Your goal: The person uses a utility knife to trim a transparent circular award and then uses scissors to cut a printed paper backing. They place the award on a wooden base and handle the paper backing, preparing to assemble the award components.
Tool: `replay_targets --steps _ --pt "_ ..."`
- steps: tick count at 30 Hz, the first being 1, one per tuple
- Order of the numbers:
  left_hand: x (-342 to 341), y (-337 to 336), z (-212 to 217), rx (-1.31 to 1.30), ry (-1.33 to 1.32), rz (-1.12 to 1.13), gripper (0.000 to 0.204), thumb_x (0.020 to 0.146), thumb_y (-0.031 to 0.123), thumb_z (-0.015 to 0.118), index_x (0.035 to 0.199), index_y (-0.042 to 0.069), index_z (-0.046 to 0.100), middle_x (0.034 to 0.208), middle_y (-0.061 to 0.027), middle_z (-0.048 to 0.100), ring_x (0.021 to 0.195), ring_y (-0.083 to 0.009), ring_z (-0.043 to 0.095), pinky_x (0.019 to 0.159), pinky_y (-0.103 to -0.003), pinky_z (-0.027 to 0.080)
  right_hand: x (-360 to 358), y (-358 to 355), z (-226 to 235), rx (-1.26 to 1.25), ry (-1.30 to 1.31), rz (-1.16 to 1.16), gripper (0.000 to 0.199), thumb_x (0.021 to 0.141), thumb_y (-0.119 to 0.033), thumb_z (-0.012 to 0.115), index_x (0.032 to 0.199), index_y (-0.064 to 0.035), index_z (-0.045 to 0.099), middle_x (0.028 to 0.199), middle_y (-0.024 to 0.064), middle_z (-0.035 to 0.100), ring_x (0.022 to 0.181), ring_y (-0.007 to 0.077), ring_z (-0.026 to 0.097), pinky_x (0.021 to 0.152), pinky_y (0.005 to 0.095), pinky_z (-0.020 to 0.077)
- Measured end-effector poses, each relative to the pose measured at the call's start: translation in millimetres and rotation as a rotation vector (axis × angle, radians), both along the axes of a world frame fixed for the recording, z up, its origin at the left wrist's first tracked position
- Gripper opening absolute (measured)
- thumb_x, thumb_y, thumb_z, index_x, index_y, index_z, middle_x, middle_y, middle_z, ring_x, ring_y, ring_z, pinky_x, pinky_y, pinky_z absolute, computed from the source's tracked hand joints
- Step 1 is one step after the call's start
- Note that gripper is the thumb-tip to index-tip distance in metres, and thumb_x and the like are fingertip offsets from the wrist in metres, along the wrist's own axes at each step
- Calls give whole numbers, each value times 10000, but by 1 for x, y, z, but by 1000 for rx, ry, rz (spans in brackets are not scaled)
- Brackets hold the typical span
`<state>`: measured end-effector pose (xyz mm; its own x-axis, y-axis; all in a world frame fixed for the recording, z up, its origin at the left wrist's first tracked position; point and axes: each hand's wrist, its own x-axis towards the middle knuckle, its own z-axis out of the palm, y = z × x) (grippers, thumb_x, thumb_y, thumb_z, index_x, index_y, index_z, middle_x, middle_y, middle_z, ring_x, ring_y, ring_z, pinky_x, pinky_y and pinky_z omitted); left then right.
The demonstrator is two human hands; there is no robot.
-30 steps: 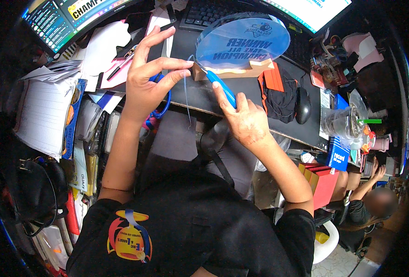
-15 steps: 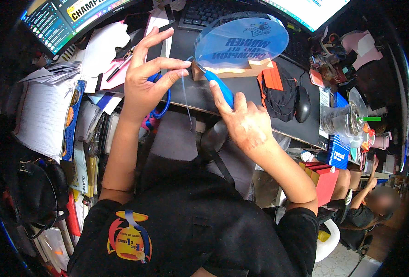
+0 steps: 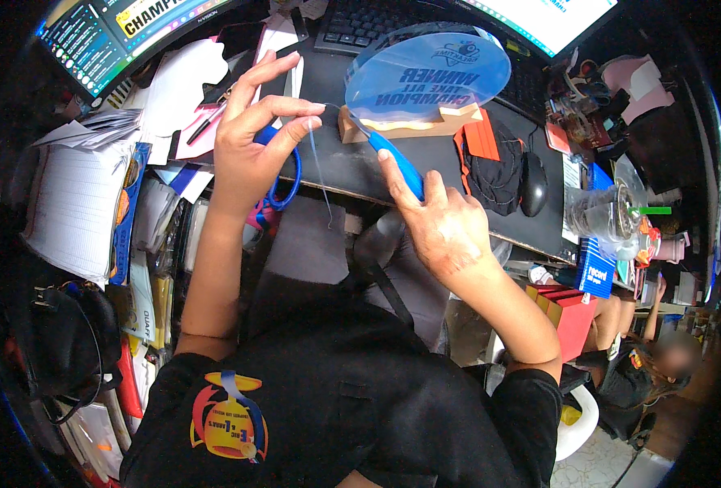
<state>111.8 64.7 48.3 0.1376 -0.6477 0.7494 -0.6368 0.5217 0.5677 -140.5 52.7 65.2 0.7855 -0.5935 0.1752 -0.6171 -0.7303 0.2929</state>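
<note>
Tool (image 3: 399, 167), slim and bright blue

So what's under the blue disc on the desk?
Under the disc is a wooden base, standing on the black desk. How the disc's lower edge fits the base can't be made out, and the desktop beneath the base is covered.

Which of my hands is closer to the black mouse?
Right. Your right hand is left of the mouse, slightly nearer you; your left hand is much farther left.
</note>
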Motion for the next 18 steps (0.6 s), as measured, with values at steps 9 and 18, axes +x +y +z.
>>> replay_targets --steps 9,18 --pt "14 12 8 88 116 -50 120 774 39 708 894 34 706 1062 -120 652 1002 -197 604 906 -316 443 -39 9 7 194 -140 17 736 755 -145 612 1433 -303 372 810 97 519 608 246 590 524 384 507" --pt "-19 27 24 524 490 -368 127 855 28 663 973 -18 672 921 -45 633 806 -69 574 721 -191 451 -93 -27 -32 75 -115 77 791 675 16 646 1358 -351 488 991 145 556 876 296 542 799 424 411"
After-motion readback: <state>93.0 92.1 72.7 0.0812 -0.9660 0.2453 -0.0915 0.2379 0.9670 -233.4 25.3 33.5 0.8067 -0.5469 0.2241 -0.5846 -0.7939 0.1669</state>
